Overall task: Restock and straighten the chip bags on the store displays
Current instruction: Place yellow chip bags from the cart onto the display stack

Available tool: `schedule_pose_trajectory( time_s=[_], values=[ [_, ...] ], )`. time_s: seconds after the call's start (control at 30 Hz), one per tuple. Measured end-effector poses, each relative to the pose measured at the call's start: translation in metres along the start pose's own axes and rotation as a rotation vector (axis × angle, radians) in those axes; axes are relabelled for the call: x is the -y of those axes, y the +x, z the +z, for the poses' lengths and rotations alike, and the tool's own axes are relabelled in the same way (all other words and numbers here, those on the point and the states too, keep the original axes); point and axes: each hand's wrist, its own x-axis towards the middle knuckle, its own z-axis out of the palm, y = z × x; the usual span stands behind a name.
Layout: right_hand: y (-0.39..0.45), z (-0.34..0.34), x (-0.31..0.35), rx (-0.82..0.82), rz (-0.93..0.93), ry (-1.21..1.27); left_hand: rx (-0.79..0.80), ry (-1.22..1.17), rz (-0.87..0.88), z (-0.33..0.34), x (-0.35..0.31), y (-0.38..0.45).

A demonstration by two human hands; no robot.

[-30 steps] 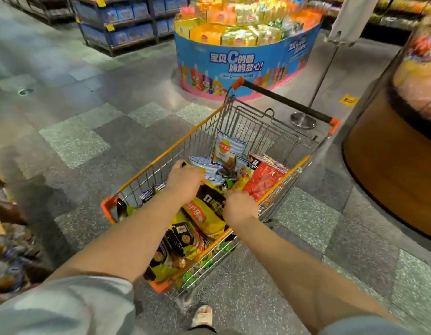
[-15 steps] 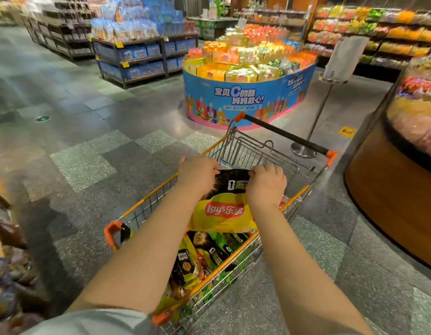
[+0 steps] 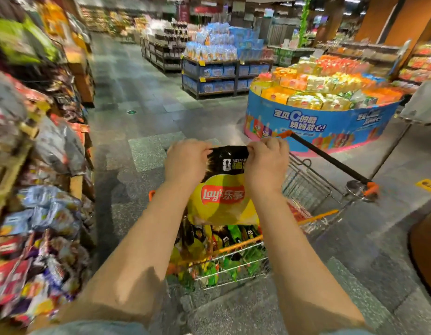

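A yellow and black Lay's chip bag point(image 3: 221, 199) hangs upright in front of me, above the shopping cart point(image 3: 311, 187). My left hand point(image 3: 185, 160) grips its top left corner and my right hand point(image 3: 266, 163) grips its top right corner. The wire cart with orange trim holds several more chip bags point(image 3: 224, 243), green, yellow and black, below the lifted one. A chip display point(image 3: 40, 213) full of mixed bags runs along the left edge, blurred.
A round blue promotional stand point(image 3: 318, 124) piled with yellow and orange packs sits ahead on the right. Dark shelving with blue packs point(image 3: 217, 68) stands further back. A brown curved counter point(image 3: 424, 250) is at the right edge. Grey tiled aisle floor point(image 3: 142, 97) stretches ahead.
Both hands took hold of the Lay's bag inside the cart and lifted it well above the cart. My view swung up and to the left, bringing the left chip display into sight.
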Motion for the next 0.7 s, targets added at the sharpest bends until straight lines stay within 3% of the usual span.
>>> schedule_pose_trajectory(
  time_s=[0.13, 0.2, 0.37, 0.57, 0.7],
  values=[
    [-0.019, -0.009, 0.041, 0.083, -0.015, 0.177, -0.089, -0.004, -0.153, -0.025, 0.029, -0.040],
    [-0.031, -0.015, 0.066, 0.139, -0.031, 0.232, -0.016, 0.120, -0.232, -0.053, 0.035, -0.064],
    [-0.059, -0.036, 0.133, 0.218, -0.066, 0.426, -0.139, 0.278, -0.321, -0.106, 0.068, -0.124],
    [-0.090, -0.074, 0.240, 0.296, -0.148, 0.544, -0.218, 0.338, -0.426, -0.186, 0.121, -0.206],
    [-0.124, -0.106, 0.320, 0.442, -0.170, 0.610, -0.203, 0.383, -0.508, -0.250, 0.156, -0.277]
  ],
)
